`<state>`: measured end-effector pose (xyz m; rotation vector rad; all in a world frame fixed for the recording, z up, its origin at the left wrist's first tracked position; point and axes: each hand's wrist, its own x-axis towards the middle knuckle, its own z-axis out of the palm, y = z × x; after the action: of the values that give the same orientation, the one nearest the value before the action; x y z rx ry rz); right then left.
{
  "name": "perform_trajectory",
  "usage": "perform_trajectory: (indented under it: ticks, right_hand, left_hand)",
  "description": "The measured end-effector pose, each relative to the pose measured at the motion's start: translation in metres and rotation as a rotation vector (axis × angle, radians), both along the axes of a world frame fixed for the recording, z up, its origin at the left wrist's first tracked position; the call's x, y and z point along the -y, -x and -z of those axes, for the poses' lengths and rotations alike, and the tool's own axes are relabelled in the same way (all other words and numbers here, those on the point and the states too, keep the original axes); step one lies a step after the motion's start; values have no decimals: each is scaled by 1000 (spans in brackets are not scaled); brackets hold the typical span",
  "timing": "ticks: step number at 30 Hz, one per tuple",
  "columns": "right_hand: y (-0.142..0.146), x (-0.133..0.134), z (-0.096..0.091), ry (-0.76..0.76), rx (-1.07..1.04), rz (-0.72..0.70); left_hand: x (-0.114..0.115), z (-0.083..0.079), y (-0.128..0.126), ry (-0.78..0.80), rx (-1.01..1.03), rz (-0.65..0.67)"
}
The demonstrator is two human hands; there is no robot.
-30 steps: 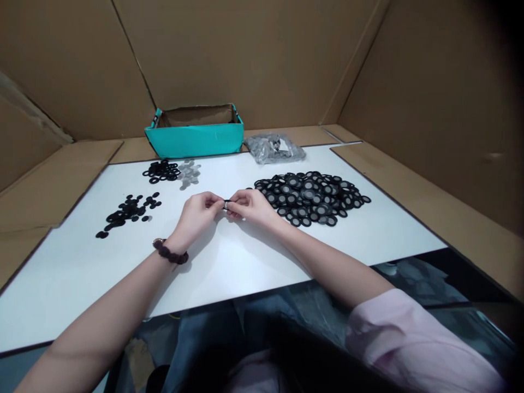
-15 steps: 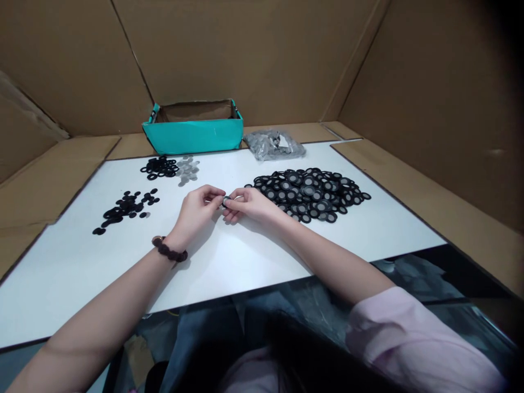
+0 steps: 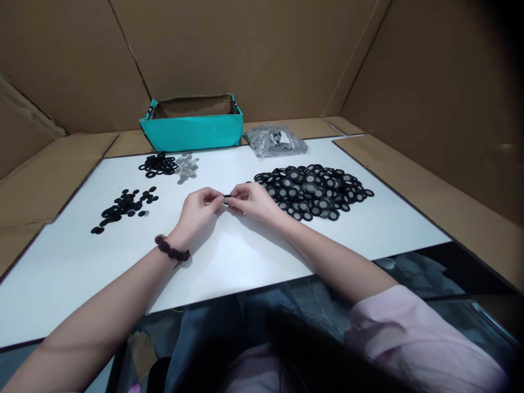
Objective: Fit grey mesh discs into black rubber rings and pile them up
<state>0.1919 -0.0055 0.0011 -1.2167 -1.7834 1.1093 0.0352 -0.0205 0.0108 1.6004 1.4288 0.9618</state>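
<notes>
Between the fingertips of both hands is a small black ring [image 3: 227, 196], mostly covered by the fingers; whether a grey disc sits in it I cannot tell. My left hand [image 3: 200, 210] pinches its left side, with a dark beaded band on the wrist. From the right, my right hand [image 3: 254, 201] pinches the other side, thumb and forefinger closed. Just beyond my right hand spreads a large pile of black rings with grey centres [image 3: 311, 188]. Left of my left hand lie scattered black discs [image 3: 126, 203].
A teal open box [image 3: 196, 134] stands at the back of the white board [image 3: 221, 256]. Beside it rests a clear plastic bag of grey pieces [image 3: 274, 141]. Black rings [image 3: 159, 164] and translucent discs [image 3: 187, 166] lie in front of the box. Cardboard walls [image 3: 254, 54] enclose the back and sides.
The ring has turned between my fingertips and now shows edge-on. My right fingers have curled in closer around it. Both hands remain in nearly the same place.
</notes>
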Motion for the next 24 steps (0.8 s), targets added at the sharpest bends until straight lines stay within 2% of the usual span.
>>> perform_trajectory:
  ticks: [3,5,8,11,13,17,24]
  right_hand:
    - [-1,-1,-1,4,-33,12]
    - [-1,-2,-1,62,-95,10]
    - [3,-2,1,245,-261,-22]
    - [7,-2,-1,429,-408,-20]
    - [8,0,-3,485,-426,-4]
    - [8,1,-6,484,-379,-20]
    - [9,1,-3,369,-314,-24]
  left_hand:
    - [0,1,-1,33,28,9]
    - [0,0,-1,97,108,9]
    - [2,-2,-2,136,207,-18]
    - [3,-3,-3,81,207,-2]
    - [3,-2,-3,37,170,-1]
    - [2,0,-1,-16,67,-33]
    - [1,2,-2,-1,59,12]
